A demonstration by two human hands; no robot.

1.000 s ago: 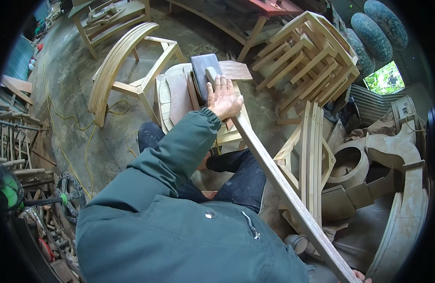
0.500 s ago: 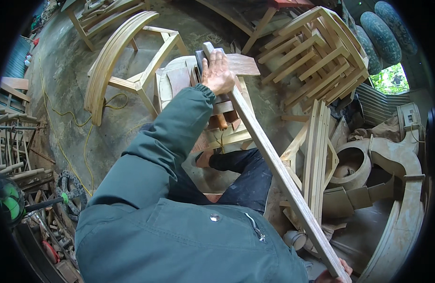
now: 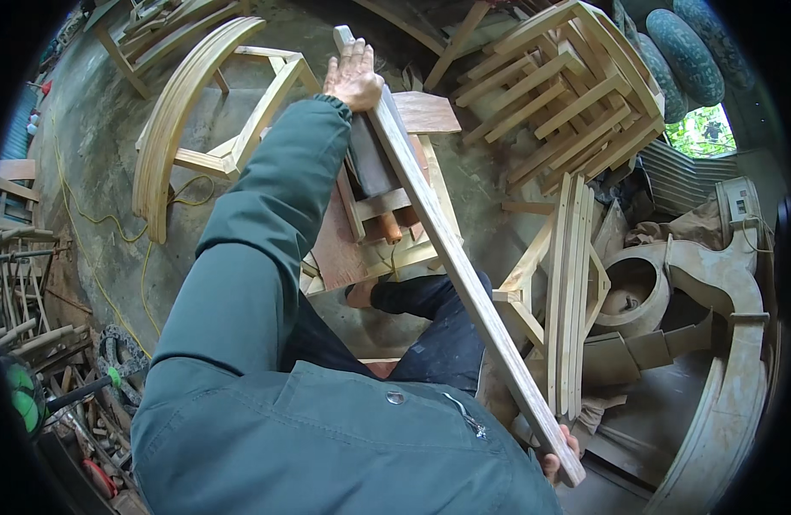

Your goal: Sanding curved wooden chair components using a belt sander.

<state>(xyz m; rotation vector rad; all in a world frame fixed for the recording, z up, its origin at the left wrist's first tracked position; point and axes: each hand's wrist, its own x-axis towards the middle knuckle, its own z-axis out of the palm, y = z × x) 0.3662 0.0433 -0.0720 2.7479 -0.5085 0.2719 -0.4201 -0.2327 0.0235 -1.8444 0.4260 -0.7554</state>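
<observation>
Floor (image 3: 104, 142), patchy grey concrete, runs under everything. Upper R: stacked wood frames (image 3: 576, 107), pale slats crisscrossed. Far R: machine housing (image 3: 709, 268), rounded, pale grey. Upper L: curved frame (image 3: 178, 99), bent pcs, smooth wood. Low stand (image 3: 340, 249) before me, reddish boards, w/ flat grey block (image 3: 374, 167). Wood bar (image 3: 454, 249), straight, streaky grain, slants across stand. Hands well apart on bar: L hand (image 3: 354, 79) flat over far end, can't tell if gripping; R hand (image 3: 572, 441) wrapped round near end. Turned handle (image 3: 389, 227), orange-brown, L of bar.
</observation>
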